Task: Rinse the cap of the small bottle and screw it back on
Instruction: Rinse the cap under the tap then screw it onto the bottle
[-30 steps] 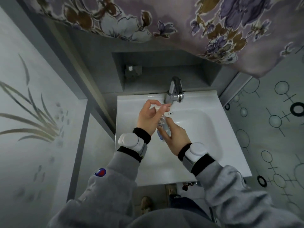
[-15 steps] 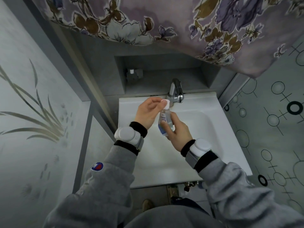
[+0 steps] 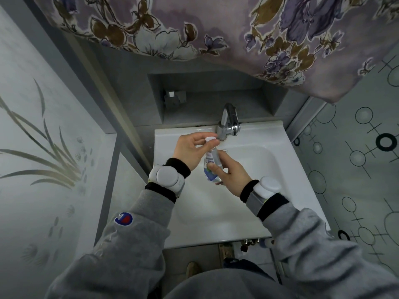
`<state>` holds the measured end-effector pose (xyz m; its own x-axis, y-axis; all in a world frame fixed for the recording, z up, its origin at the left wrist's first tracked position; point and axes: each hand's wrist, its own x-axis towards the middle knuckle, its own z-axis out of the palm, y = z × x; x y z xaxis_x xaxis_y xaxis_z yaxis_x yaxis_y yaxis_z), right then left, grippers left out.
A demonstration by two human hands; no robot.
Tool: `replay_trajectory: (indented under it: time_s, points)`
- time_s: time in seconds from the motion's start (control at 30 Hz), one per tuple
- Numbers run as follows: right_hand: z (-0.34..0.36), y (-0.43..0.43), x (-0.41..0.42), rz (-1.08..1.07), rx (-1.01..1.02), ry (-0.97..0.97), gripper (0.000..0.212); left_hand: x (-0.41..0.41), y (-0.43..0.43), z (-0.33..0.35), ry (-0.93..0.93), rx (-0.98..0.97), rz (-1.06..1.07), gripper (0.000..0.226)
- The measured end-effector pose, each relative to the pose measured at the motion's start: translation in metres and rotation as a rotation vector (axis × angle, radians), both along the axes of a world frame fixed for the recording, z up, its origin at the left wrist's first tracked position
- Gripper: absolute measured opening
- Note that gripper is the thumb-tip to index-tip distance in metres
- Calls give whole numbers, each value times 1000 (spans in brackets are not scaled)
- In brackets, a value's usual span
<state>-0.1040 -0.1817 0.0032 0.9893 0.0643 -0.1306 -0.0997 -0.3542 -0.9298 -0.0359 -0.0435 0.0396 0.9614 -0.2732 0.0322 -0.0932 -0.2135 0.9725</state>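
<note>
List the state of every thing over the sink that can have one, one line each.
Cap: on top of the bottle, pinched by the left hand.
Bottle: roughly upright, clear, held over the sink.
Left hand: grip closed on the cap.
Right hand: grip closed on the bottle.
Tap: no water visibly running.
Sink: basin holds no objects.

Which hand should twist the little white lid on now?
The left hand, probably. Its fingertips already pinch the white cap atop the small bottle, while the right hand grips the bottle's body over the sink.
</note>
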Motion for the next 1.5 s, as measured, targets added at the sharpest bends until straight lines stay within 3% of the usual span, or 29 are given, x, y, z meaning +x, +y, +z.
replay_trajectory:
  time_s: [0.27, 0.57, 0.7, 0.87, 1.27, 1.5]
  points:
    - [-6, -6, 6, 89, 256, 157, 31, 3, 0, -5, -10, 72, -78, 12]
    - [-32, -24, 20, 68, 129, 157, 30, 13, 4, -24, -44, 333, -266, 31]
    - [-48, -26, 26, -27, 117, 145, 38, 24, 2, -31, -51, 360, -148, 23]
    - [-76, -41, 39, -79, -116, 149, 65, 55, -7, -49, 22, 378, 24, 20]
    - [-109, -72, 52, -133, -98, 145, 51, 147, -39, -110, 10, 604, 153, 19]
    - [-118, -86, 59, -151, -80, 197, 45, 165, -43, -133, 69, 607, 165, 20]
